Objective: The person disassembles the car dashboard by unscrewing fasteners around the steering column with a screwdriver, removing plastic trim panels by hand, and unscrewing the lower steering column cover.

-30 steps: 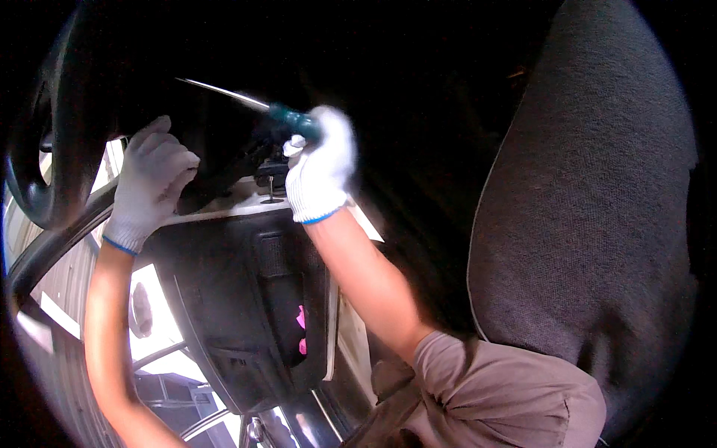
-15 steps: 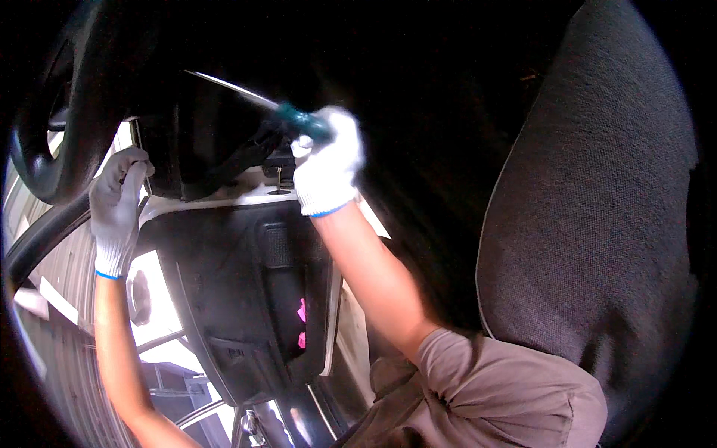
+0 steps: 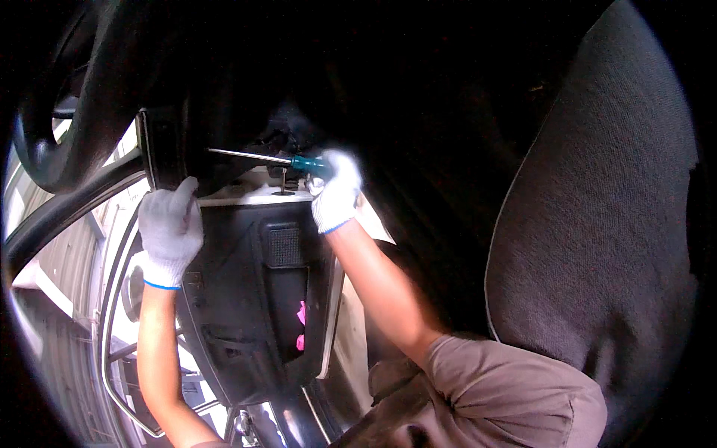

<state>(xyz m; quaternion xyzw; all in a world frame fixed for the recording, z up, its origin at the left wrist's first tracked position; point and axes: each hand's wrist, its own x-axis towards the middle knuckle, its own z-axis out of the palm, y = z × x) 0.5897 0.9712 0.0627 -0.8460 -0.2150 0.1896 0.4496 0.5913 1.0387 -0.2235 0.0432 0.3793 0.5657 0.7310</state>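
Observation:
My right hand (image 3: 336,191), in a white knit glove with a blue hem, is closed around the dark green handle of a screwdriver (image 3: 305,163). Its long metal shaft points left across the dark area below the dashboard. My left hand (image 3: 172,235), gloved alike, is raised beside the lower end of a dark trim panel (image 3: 168,149). One finger stretches out while the others look bent, and I see nothing held there. Whether it touches the panel I cannot tell. Near the screwdriver, a door check strap (image 3: 284,183) shows at the door frame.
An opened vehicle door with a black inner panel (image 3: 239,291) spans the lower middle; its speaker grille (image 3: 283,245) and a pink item (image 3: 302,312) in the pocket show. A black steering wheel (image 3: 45,160) curves at upper left. A dark fabric seat (image 3: 597,194) fills the right.
My right hand has lowered with the screwdriver, whose shaft is now nearly level. My left hand has moved right and slightly down, toward the door panel.

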